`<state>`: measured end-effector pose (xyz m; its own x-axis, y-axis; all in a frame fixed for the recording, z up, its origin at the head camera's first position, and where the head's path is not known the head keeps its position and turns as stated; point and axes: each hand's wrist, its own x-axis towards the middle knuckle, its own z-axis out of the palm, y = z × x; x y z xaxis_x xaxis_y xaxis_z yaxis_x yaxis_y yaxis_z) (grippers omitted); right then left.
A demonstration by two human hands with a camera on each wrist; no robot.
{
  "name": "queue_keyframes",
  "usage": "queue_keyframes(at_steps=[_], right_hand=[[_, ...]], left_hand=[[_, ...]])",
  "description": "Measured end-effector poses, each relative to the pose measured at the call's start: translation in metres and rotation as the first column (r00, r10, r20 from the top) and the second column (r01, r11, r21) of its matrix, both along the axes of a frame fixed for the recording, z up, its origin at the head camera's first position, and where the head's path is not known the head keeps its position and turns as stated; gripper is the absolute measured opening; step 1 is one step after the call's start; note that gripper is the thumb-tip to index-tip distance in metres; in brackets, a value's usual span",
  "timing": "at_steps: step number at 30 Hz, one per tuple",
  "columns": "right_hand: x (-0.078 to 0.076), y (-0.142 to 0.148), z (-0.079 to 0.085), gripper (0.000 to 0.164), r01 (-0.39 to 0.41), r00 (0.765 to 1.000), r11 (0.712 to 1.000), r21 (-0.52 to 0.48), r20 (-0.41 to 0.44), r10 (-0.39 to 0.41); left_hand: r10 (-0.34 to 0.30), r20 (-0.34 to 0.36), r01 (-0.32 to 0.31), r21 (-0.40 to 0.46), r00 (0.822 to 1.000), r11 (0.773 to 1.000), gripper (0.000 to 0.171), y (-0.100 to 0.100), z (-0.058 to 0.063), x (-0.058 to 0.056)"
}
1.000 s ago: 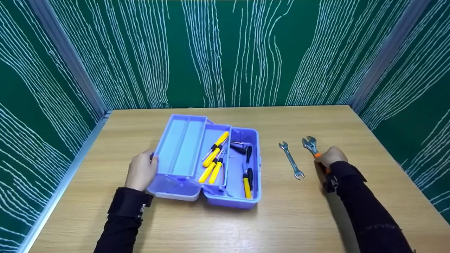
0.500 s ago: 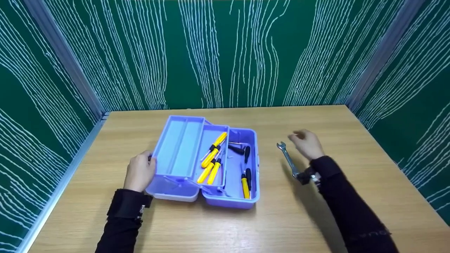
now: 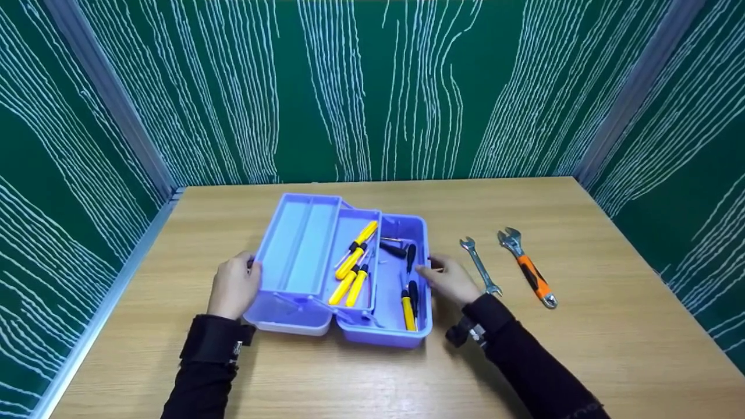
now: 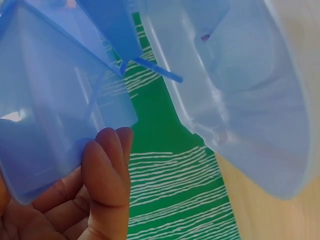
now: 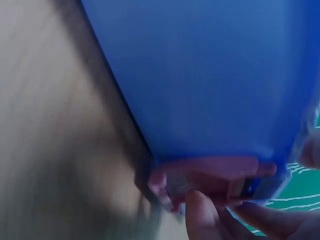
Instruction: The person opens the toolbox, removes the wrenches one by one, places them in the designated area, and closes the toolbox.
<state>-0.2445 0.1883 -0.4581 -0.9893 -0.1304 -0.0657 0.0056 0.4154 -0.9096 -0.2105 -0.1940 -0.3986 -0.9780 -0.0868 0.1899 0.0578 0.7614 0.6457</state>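
A blue-purple toolbox (image 3: 387, 337) stands unfolded on the table, with its trays spread to the left. My left hand (image 3: 234, 285) grips the outer edge of the upper tray (image 3: 297, 238); in the left wrist view, curled fingers (image 4: 107, 172) lie against its translucent wall. At the box's right wall, my right hand (image 3: 453, 280) holds the rim with the thumb over it. Its fingers (image 5: 200, 215) touch a reddish latch (image 5: 210, 170) outside. Yellow-handled screwdrivers (image 3: 356, 265) lie in the middle tray, and black-handled ones (image 3: 413, 297) in the bottom.
To the right of the box, a double open-end wrench (image 3: 478, 262) lies on the wooden table (image 3: 372, 384). Beside it is an adjustable wrench (image 3: 529, 270) with an orange and black handle. Green walls with white lines (image 3: 372, 87) enclose the back and sides.
My right hand has let go of the adjustable wrench and moved left, over the open-end wrench, to the toolbox's right wall. The left hand stays on the tray.
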Motion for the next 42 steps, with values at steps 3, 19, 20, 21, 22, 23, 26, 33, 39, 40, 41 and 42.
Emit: queue_keyframes(at_steps=[3, 19, 20, 21, 22, 23, 26, 33, 39, 40, 41, 42], right_hand=[[0.002, -0.002, -0.003, 0.043, 0.013, 0.999, 0.999, 0.043, -0.050, -0.011], [0.005, -0.003, -0.007, 0.050, 0.044, 0.998, 0.998, 0.053, -0.040, -0.042], [0.005, -0.003, -0.007, 0.050, 0.043, 0.998, 0.998, 0.056, -0.042, -0.040], [0.005, -0.003, -0.008, 0.051, 0.045, 0.998, 0.997, 0.058, -0.042, -0.043], [0.005, -0.004, -0.008, 0.051, 0.049, 0.998, 0.997, 0.058, -0.041, -0.046], [0.006, -0.004, -0.009, 0.051, 0.051, 0.998, 0.997, 0.058, -0.041, -0.048], [0.007, -0.003, -0.009, 0.052, 0.052, 0.998, 0.997, 0.055, -0.037, -0.050], [0.009, -0.004, -0.010, 0.050, 0.051, 0.998, 0.998, 0.024, -0.039, -0.050], [0.008, -0.004, -0.010, 0.048, 0.060, 0.997, 0.998, 0.000, -0.041, -0.060], [0.008, -0.004, -0.010, 0.048, 0.063, 0.997, 0.998, -0.003, -0.037, -0.063], [0.008, -0.004, -0.010, 0.048, 0.068, 0.997, 0.998, -0.007, -0.034, -0.069], [0.009, -0.005, -0.009, 0.048, 0.070, 0.997, 0.998, -0.006, -0.031, -0.070]], left_hand=[[-0.003, -0.003, 0.003, 0.012, 1.000, 1.000, 0.031, -0.001, -0.001, 0.000], [-0.018, 0.139, -0.004, 0.152, 0.990, 0.988, 0.042, -0.036, -0.026, -0.007], [-0.027, 0.154, 0.007, 0.130, 0.988, 0.991, 0.042, -0.037, -0.030, -0.008], [-0.044, 0.160, 0.026, 0.114, 0.986, 0.993, 0.041, -0.037, -0.035, -0.009], [-0.064, 0.163, 0.047, 0.104, 0.985, 0.993, 0.041, -0.036, -0.039, -0.009], [-0.085, 0.154, 0.071, 0.092, 0.985, 0.993, 0.039, -0.035, -0.043, -0.009], [-0.151, 0.103, 0.143, 0.078, 0.983, 0.987, 0.036, -0.032, -0.055, -0.007], [-0.155, 0.041, 0.152, 0.073, 0.987, 0.986, 0.033, -0.026, -0.068, -0.003], [-0.148, 0.082, 0.140, 0.101, 0.986, 0.985, 0.034, -0.026, -0.066, -0.005], [-0.157, 0.081, 0.148, 0.107, 0.984, 0.983, 0.033, -0.027, -0.065, -0.005], [-0.169, 0.074, 0.160, 0.112, 0.983, 0.981, 0.032, -0.027, -0.064, -0.005], [-0.180, 0.069, 0.171, 0.113, 0.981, 0.979, 0.032, -0.027, -0.062, -0.005]])
